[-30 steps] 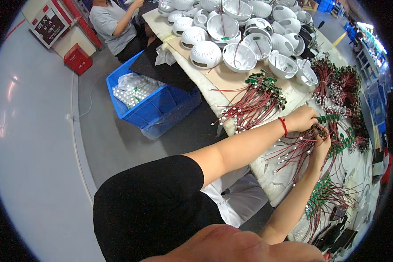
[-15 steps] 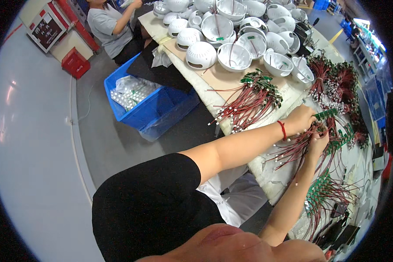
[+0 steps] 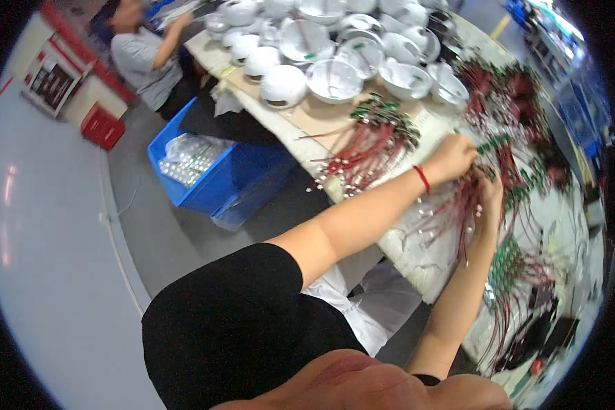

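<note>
1. Now we see the left hand (image 3: 454, 158) pinching the near end of a green board strip (image 3: 494, 144) above the white-covered table (image 3: 411, 263).
2. We find the right hand (image 3: 488, 191) beside it, curled around red wires (image 3: 466, 198), fingertips blurred.
3. White shells (image 3: 283, 85) crowd beyond.

Left hand (image 3: 452, 157), red cord (image 3: 422, 179) at wrist, pinching green board strip (image 3: 495, 143) above padded table (image 3: 408, 258). Right hand (image 3: 489, 190) just beside, fingers curled round red wires (image 3: 468, 193); white plugs on loose ends, some blurred. Wire bundle (image 3: 379, 140) with green boards near table's person-side edge. White domes (image 3: 283, 86) crowded toward table's far end, some upturned. Darker wire bundles (image 3: 519, 96) along opposite edge. More green boards (image 3: 504, 265) beyond right forearm. Blue bin (image 3: 208, 190) on floor beside person-side edge. Co-worker (image 3: 140, 60) near far corner.
</note>
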A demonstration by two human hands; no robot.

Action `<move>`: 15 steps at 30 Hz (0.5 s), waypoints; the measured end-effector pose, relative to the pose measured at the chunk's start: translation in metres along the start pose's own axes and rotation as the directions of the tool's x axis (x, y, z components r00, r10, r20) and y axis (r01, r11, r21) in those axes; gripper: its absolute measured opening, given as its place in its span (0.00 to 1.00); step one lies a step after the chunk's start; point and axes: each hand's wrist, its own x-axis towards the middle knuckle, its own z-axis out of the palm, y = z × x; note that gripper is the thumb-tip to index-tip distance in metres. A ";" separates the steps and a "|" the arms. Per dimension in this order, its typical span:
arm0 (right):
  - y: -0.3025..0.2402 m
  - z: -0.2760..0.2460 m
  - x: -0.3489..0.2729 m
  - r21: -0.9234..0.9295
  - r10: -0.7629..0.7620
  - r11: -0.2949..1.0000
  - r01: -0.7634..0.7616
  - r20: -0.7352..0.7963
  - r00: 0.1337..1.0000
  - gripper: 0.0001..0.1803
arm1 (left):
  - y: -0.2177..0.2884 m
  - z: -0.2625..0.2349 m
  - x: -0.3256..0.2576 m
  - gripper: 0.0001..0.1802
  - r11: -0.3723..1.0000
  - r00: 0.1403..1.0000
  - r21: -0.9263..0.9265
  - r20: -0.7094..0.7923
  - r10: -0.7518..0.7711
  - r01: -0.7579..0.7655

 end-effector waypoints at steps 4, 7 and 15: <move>-0.006 0.000 -0.014 0.343 0.072 0.934 -0.098 0.087 0.994 0.22 | 0.004 -0.009 0.005 0.12 0.919 0.939 -0.270 0.267 -0.215 0.287; -0.017 0.008 -0.021 0.373 0.066 0.922 -0.105 0.116 0.991 0.22 | -0.011 -0.017 0.011 0.13 0.951 0.921 -0.177 0.344 -0.181 0.253; -0.006 0.005 -0.013 0.472 0.006 0.882 -0.013 0.016 1.000 0.15 | -0.023 -0.018 0.016 0.14 0.887 0.907 -0.352 0.394 -0.148 0.298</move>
